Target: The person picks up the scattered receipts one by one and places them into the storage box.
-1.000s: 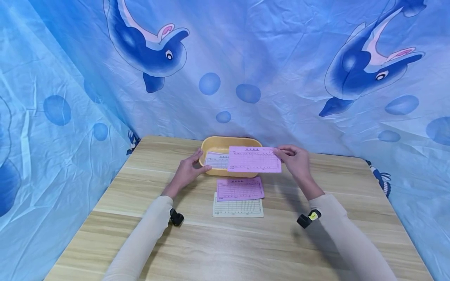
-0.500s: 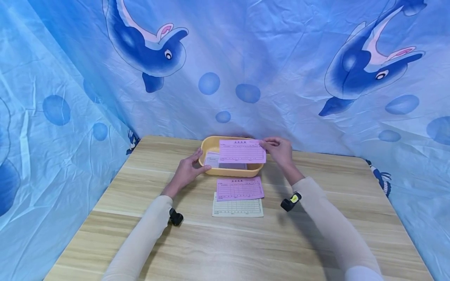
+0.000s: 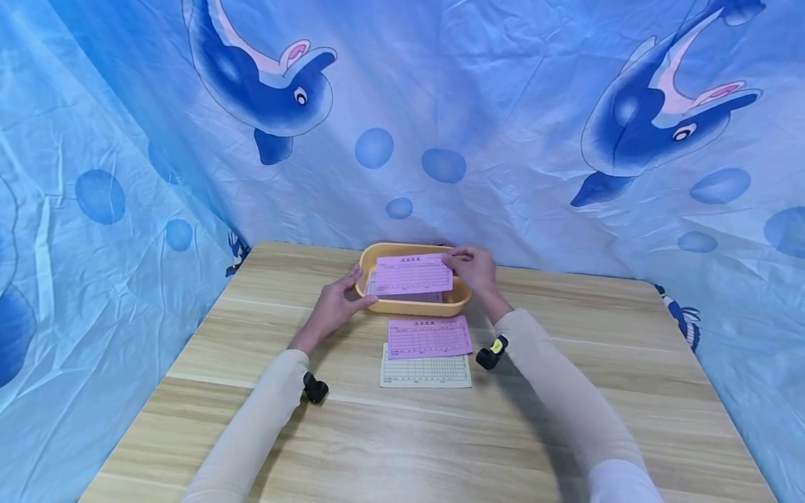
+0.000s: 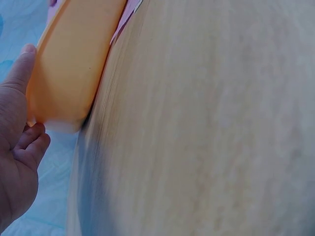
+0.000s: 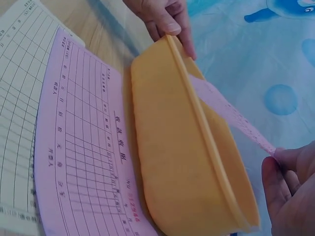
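Observation:
My left hand (image 3: 332, 307) grips the left end of a yellow-orange plastic basket (image 3: 421, 308), with its thumb over the front rim. My right hand (image 3: 476, 270) pinches the right edge of a pink receipt slip (image 3: 411, 274), held tilted over the basket's opening. In the right wrist view this held slip (image 5: 231, 110) dips past the near rim. Other slips lie inside the basket, mostly covered by the held one. On the table in front lies another pink receipt slip (image 3: 430, 337), overlapping a pale green receipt slip (image 3: 425, 374).
The wood-grain table (image 3: 377, 440) runs out to both sides and toward me. A blue curtain (image 3: 497, 202) with printed dolphins hangs right behind the basket and along the table's sides. A black wrist camera (image 3: 492, 353) sits on my right sleeve.
My right hand has carried the pink receipt slip leftward, from the basket's right end to over its middle and left. The left hand and the slips on the table stay put.

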`<move>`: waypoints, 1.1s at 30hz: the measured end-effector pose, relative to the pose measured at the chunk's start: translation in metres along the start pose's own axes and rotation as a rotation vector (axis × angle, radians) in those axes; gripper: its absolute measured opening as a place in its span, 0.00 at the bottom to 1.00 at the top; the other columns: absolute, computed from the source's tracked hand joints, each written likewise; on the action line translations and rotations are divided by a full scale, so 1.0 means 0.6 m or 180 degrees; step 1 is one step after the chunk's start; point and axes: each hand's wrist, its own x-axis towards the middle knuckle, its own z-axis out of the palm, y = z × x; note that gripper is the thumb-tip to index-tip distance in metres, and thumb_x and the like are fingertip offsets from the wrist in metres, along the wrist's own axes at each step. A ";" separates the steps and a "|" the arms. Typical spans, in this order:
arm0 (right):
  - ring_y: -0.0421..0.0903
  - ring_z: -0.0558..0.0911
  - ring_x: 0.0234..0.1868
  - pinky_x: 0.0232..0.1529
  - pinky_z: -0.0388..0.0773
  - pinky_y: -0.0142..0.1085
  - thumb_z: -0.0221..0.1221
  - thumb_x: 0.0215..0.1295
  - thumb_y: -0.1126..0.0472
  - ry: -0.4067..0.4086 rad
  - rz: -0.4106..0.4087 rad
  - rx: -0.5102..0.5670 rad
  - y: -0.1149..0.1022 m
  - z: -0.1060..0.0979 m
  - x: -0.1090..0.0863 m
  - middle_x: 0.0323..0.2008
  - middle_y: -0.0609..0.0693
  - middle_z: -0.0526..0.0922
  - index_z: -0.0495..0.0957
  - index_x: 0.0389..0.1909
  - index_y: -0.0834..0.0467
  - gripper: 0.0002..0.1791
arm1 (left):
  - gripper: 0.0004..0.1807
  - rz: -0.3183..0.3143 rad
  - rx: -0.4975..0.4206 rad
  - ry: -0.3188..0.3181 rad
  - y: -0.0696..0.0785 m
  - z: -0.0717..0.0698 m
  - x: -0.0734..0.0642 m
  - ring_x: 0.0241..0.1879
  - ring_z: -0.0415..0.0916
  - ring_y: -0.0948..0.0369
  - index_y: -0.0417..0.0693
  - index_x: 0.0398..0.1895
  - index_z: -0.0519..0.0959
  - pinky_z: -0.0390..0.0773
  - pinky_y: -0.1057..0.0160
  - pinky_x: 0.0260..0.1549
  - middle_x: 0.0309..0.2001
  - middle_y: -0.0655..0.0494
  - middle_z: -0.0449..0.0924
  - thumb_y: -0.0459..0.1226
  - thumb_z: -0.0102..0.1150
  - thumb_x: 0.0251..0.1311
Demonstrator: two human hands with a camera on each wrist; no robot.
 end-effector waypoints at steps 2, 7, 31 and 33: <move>0.48 0.88 0.36 0.46 0.89 0.47 0.70 0.65 0.60 0.0004 0.0046 -0.0051 0.001 0.007 0.000 0.39 0.58 0.90 0.87 0.42 0.62 0.10 | 0.49 -0.0002 -0.0005 -0.0002 0.000 -0.001 0.000 0.78 0.55 0.53 0.39 0.76 0.64 0.63 0.54 0.74 0.79 0.49 0.55 0.56 0.71 0.58; 0.48 0.88 0.35 0.40 0.89 0.42 0.71 0.64 0.60 0.0014 0.0060 -0.0213 0.004 0.022 -0.001 0.38 0.57 0.90 0.88 0.40 0.61 0.09 | 0.49 0.0019 -0.0027 0.0008 0.001 -0.001 -0.002 0.78 0.55 0.53 0.38 0.75 0.64 0.61 0.54 0.75 0.79 0.48 0.56 0.55 0.72 0.58; 0.53 0.89 0.43 0.45 0.88 0.43 0.70 0.65 0.57 -0.0425 -0.0394 -0.0700 0.004 0.016 -0.013 0.41 0.58 0.90 0.86 0.44 0.61 0.13 | 0.49 0.0035 -0.0108 0.0013 -0.002 -0.002 -0.006 0.78 0.55 0.54 0.38 0.75 0.65 0.59 0.54 0.76 0.79 0.49 0.57 0.54 0.73 0.57; 0.55 0.89 0.45 0.48 0.88 0.48 0.70 0.66 0.56 -0.0526 -0.0415 -0.0564 -0.001 0.004 -0.017 0.43 0.59 0.89 0.86 0.46 0.63 0.15 | 0.49 0.0042 -0.0101 0.0014 -0.002 -0.002 -0.006 0.78 0.55 0.53 0.38 0.75 0.65 0.59 0.54 0.76 0.78 0.49 0.57 0.54 0.73 0.57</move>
